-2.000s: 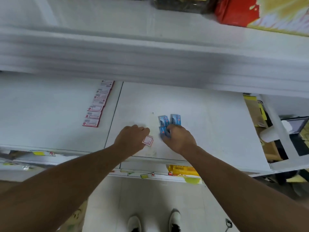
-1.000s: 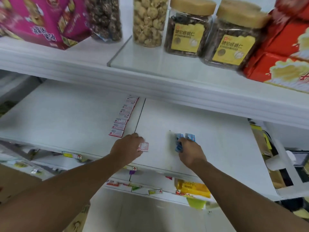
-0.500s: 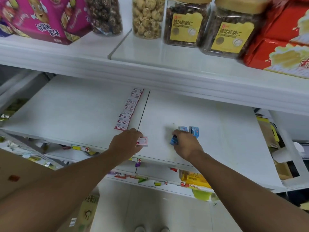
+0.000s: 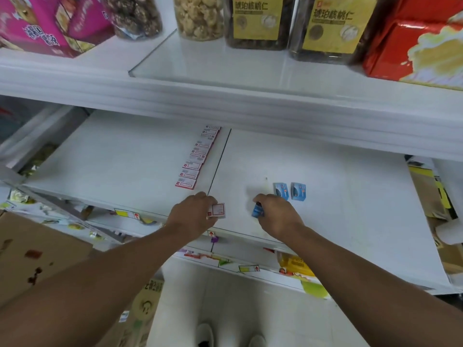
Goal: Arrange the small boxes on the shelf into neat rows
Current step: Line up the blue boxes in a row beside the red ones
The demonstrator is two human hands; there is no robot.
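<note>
From my feed, both hands are over the near edge of the white shelf [image 4: 350,201]. My left hand [image 4: 193,216] has its fingers curled round a small red-and-white box [image 4: 217,210], held at the shelf's front lip just right of the seam between the two shelf boards. My right hand [image 4: 276,216] pinches a small blue box [image 4: 258,210], tilted on edge and lifted off flat; how many fingers are on it I cannot tell.

Just beyond the right hand, two more blue boxes [image 4: 290,191] lie flat side by side, a narrow gap between them, the left one almost touching my knuckles. Their print is too small to read.

To the left of the seam, a row of red-and-white boxes [image 4: 198,159] runs from near to far, overlapping slightly, each with a framed white panel; the writing is blurred.

On the upper shelf, two jars with yellow labels [image 4: 258,18] read 琥珀核桃仁. Left of them stands a jar of pale nuts [image 4: 198,16] and a jar of dark pieces [image 4: 136,16]. A pink carton [image 4: 45,23] with partly readable Chinese characters sits far left, and a red-and-yellow package [image 4: 416,46] far right.

Along the shelf fronts, price tags with red arrows [image 4: 127,214] show, text illegible. Below right, a yellow packet [image 4: 295,265] sticks out.
</note>
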